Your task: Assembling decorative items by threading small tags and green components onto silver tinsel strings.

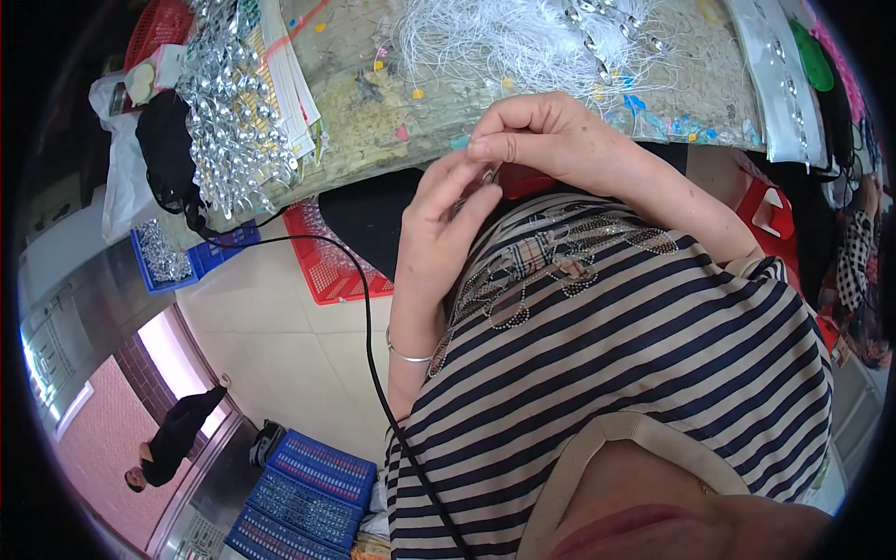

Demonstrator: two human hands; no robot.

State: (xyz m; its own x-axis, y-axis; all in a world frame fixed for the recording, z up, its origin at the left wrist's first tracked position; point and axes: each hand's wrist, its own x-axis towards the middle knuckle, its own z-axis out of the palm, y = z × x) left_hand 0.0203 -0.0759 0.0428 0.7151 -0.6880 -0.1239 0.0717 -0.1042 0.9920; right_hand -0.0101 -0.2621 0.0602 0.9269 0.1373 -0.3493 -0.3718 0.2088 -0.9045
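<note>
Both hands meet in front of my chest, just off the near edge of the worktable [359, 131]. My left hand [434, 229] is closed, its fingers curled round a small shiny metal piece [489, 175] that shows only in part. My right hand [551, 140] pinches thumb against forefinger right beside the left fingertips. Whatever lies in that pinch is too small to make out. Past the hands, a loose tangle of white strings [485, 42] lies on the table, with silvery linked pieces [588, 37] on top of it.
Many silvery metal pieces [233, 112] hang over the table's left edge beside a black bag [168, 149]. A black cable [366, 308] runs down past my left arm. Below stand a red basket [327, 280] and blue crates [299, 504]. A person [177, 434] stands near the doorway.
</note>
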